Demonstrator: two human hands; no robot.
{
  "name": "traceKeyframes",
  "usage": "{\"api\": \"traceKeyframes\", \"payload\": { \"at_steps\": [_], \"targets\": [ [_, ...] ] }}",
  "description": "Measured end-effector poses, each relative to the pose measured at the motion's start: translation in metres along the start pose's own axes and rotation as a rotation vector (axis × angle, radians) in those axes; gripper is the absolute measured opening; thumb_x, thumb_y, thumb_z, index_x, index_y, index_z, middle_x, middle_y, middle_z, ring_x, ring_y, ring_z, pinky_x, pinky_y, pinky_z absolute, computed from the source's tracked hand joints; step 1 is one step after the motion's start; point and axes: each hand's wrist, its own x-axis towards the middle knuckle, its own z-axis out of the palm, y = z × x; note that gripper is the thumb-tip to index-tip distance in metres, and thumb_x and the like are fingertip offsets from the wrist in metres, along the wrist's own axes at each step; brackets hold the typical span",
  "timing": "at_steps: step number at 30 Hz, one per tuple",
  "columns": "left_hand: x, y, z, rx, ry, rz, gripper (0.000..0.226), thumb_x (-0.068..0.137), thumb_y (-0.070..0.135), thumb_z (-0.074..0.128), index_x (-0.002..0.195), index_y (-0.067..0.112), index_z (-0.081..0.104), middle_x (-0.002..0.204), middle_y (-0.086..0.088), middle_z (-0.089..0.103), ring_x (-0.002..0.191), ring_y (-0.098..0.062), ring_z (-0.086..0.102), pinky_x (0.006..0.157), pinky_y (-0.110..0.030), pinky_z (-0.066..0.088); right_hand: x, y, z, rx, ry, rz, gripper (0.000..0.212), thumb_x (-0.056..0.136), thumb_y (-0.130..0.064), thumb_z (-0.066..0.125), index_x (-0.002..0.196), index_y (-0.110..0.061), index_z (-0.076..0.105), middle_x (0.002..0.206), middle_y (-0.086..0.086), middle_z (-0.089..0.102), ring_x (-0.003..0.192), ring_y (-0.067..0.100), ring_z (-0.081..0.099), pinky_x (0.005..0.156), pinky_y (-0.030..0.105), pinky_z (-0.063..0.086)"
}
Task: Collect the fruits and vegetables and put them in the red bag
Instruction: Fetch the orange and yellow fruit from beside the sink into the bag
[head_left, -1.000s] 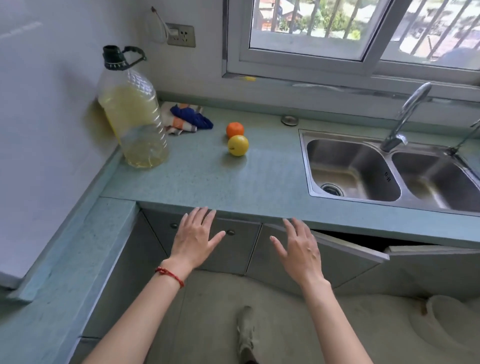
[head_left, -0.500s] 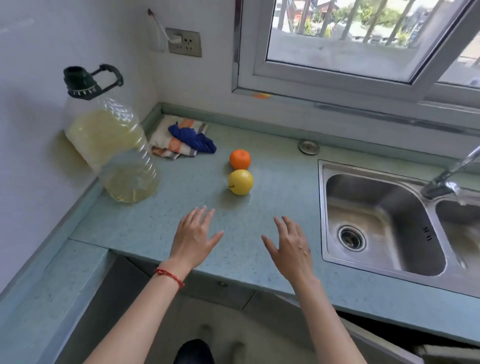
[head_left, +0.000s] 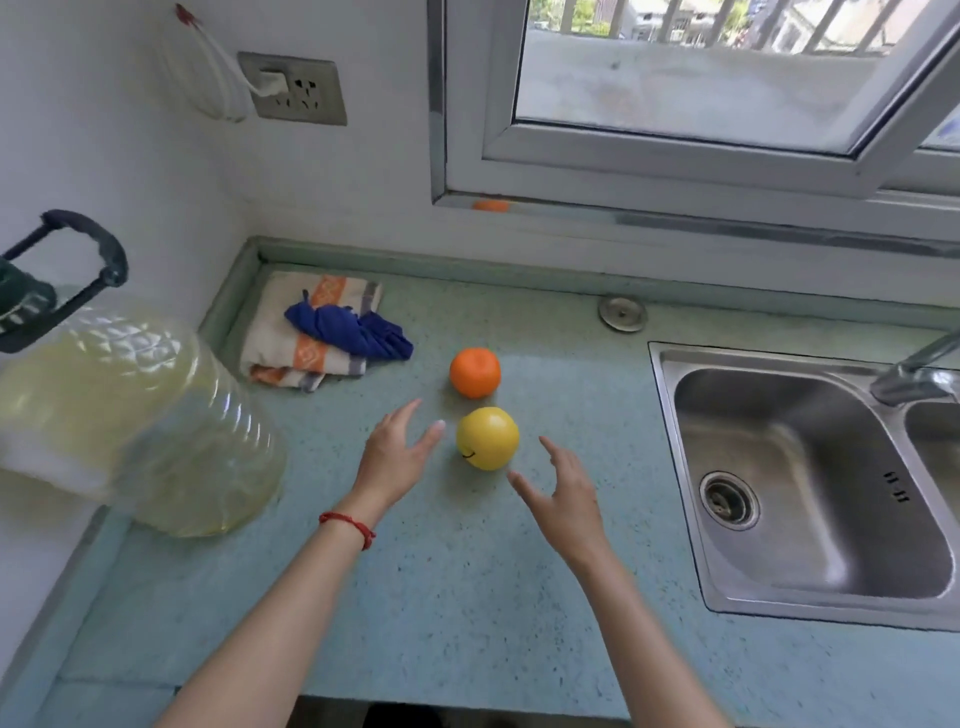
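Yellow fruit (head_left: 487, 438) is flanked on the counter (head_left: 467, 597) by the left hand (head_left: 395, 457) and right hand (head_left: 563, 499), fingers spread, nothing held. An orange (head_left: 475, 372) lies just behind. Reaching is judged underway; closing is needed next. No red bag is seen.

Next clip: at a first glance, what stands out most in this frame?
Two bright fruits on the pale green counter: a yellow apple and an orange just behind it. The left hand and right hand flank the apple, open, touching nothing. A big oil jug fills the left edge; the steel sink sits right.
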Motion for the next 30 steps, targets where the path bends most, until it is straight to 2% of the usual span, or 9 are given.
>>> {"api": "traceKeyframes", "payload": {
  "at_steps": [4,9,13,17,21,24,30],
  "targets": [
    [0.047,0.005,0.005,-0.113,-0.054,-0.085,0.060,0.088,0.036,0.055,0.138,0.011,0.035,0.145,-0.012,0.039,0.132,-0.025,0.037,0.105,-0.035,0.032,0.024,-0.007,0.013,0.133,0.010,0.123,0.072,0.079,-0.038,0.069,0.139,-0.019,0.035,0.143,0.008,0.040,0.129,0.022,0.041,0.105,0.044,0.039],
    [0.094,0.005,0.021,-0.255,-0.103,-0.178,0.069,0.083,0.034,0.062,0.140,0.010,0.031,0.146,-0.015,0.037,0.133,-0.026,0.037,0.105,-0.038,0.033,0.046,-0.008,0.026,0.283,-0.015,0.220,0.074,0.076,-0.032,0.074,0.138,-0.020,0.037,0.144,0.006,0.041,0.123,0.020,0.046,0.101,0.040,0.041],
    [0.117,0.005,0.035,-0.245,-0.129,-0.193,0.074,0.079,0.033,0.068,0.139,0.009,0.032,0.144,-0.015,0.039,0.131,-0.028,0.039,0.104,-0.040,0.035,0.057,-0.006,0.035,0.325,-0.045,0.251,0.076,0.073,-0.032,0.077,0.138,-0.020,0.038,0.141,0.003,0.045,0.121,0.017,0.049,0.095,0.030,0.041],
    [0.133,0.007,0.044,-0.230,-0.138,-0.177,0.075,0.076,0.032,0.071,0.138,0.011,0.035,0.143,-0.013,0.042,0.128,-0.028,0.042,0.102,-0.041,0.037,0.062,-0.005,0.042,0.354,-0.062,0.265,0.077,0.071,-0.029,0.078,0.138,-0.021,0.039,0.140,0.002,0.046,0.120,0.017,0.048,0.098,0.033,0.043],
    [0.143,0.010,0.050,-0.171,-0.136,-0.142,0.074,0.075,0.031,0.072,0.138,0.012,0.036,0.142,-0.013,0.042,0.128,-0.030,0.041,0.103,-0.042,0.036,0.064,-0.006,0.044,0.388,-0.047,0.263,0.076,0.071,-0.027,0.078,0.137,-0.021,0.041,0.136,0.002,0.048,0.110,0.012,0.049,0.089,0.025,0.042],
    [0.146,0.011,0.053,-0.141,-0.124,-0.131,0.072,0.074,0.030,0.073,0.136,0.013,0.039,0.139,-0.014,0.045,0.125,-0.031,0.043,0.101,-0.041,0.037,0.066,-0.007,0.042,0.426,-0.048,0.285,0.072,0.072,-0.024,0.078,0.135,-0.021,0.043,0.129,0.003,0.051,0.101,0.012,0.052,0.076,0.017,0.044],
    [0.148,0.005,0.052,-0.212,-0.103,-0.160,0.068,0.070,0.027,0.077,0.130,0.014,0.048,0.134,-0.012,0.050,0.121,-0.029,0.047,0.099,-0.042,0.041,0.066,-0.004,0.042,0.445,-0.030,0.281,0.069,0.070,-0.025,0.079,0.132,-0.021,0.048,0.128,0.002,0.054,0.101,0.010,0.053,0.065,0.008,0.045]
  ]
}}
